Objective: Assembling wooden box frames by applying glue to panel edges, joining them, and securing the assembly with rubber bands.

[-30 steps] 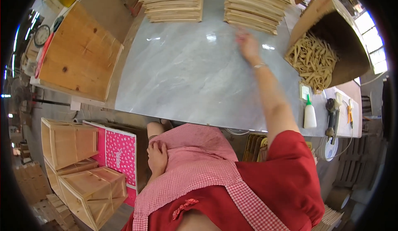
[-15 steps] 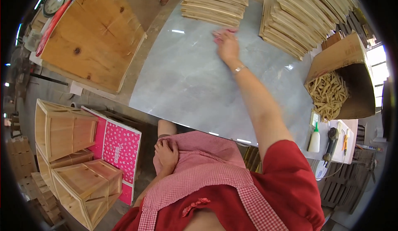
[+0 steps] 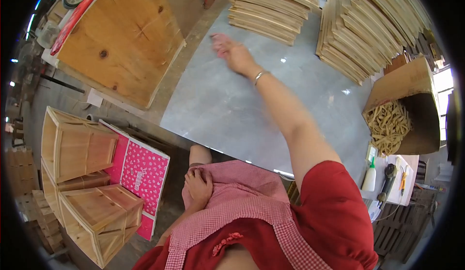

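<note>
My right hand [image 3: 239,58] presses a pink cloth [image 3: 221,45] onto the glossy grey tabletop [image 3: 227,105], close to its far left edge. The fingers are closed over the cloth, and a silver bracelet circles that wrist. Down on my lap rests my left hand [image 3: 199,185], lying on the red checked apron [image 3: 247,178] with its fingers loosely spread and nothing in them. Beyond the cloth, a stack of thin wooden frames or panels [image 3: 269,11] stands on the far side of the table.
Another wooden stack [image 3: 358,32] leans at the far right. A cardboard box [image 3: 426,120] holds tan strips [image 3: 389,126], near a white glue bottle [image 3: 369,178] with a green tip. Wooden crates [image 3: 87,149] sit on a pink patterned board [image 3: 143,175] at left. A plywood sheet [image 3: 121,42] stands behind them.
My right hand has slid the pink cloth leftward across the tabletop, away from the front of the frame stack. The left hand stays on my lap. The whole view has shifted slightly.
</note>
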`<action>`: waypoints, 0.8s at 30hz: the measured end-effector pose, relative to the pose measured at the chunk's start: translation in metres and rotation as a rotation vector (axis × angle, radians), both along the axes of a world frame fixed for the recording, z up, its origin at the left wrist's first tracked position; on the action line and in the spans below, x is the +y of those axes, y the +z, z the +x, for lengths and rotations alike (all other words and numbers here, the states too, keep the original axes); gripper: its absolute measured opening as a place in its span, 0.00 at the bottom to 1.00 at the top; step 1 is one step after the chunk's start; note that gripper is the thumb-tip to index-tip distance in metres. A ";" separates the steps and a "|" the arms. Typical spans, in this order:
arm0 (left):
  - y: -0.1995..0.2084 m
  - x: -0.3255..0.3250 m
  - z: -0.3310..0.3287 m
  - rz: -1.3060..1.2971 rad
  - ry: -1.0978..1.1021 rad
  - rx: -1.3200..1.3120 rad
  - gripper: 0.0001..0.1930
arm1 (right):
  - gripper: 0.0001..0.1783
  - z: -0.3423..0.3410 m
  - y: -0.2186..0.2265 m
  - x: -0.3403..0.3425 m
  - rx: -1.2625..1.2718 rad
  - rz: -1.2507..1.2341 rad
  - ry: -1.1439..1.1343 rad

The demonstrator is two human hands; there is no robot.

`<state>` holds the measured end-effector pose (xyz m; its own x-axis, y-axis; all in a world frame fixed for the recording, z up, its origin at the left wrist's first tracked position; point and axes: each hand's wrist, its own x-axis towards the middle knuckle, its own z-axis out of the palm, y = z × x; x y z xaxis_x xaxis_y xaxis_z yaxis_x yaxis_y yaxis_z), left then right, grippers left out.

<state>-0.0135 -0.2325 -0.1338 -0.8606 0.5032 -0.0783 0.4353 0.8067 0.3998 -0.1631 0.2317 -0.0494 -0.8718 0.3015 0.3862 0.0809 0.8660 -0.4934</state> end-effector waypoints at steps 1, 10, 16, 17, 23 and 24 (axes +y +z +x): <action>0.000 0.000 -0.002 -0.015 -0.006 0.023 0.20 | 0.19 -0.004 0.002 0.020 -0.082 -0.019 -0.109; -0.007 0.000 -0.009 0.073 0.019 0.013 0.21 | 0.21 0.081 0.007 0.064 0.046 0.136 -0.224; -0.004 -0.013 -0.016 0.076 0.057 -0.067 0.21 | 0.20 0.189 0.005 0.065 0.011 0.397 -0.442; -0.004 -0.015 -0.016 0.081 0.067 -0.085 0.21 | 0.19 0.192 0.006 0.057 0.017 0.480 -0.509; -0.003 -0.024 -0.016 0.090 0.011 -0.055 0.22 | 0.17 0.045 -0.011 -0.095 0.086 -0.254 -0.143; -0.004 -0.024 -0.014 0.092 -0.018 -0.057 0.22 | 0.16 0.016 -0.011 -0.131 0.283 0.138 0.011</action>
<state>-0.0278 -0.2567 -0.1375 -0.8470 0.5256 -0.0799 0.4233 0.7577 0.4967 -0.1468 0.1007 -0.0603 -0.7267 0.2205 0.6506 -0.0523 0.9266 -0.3724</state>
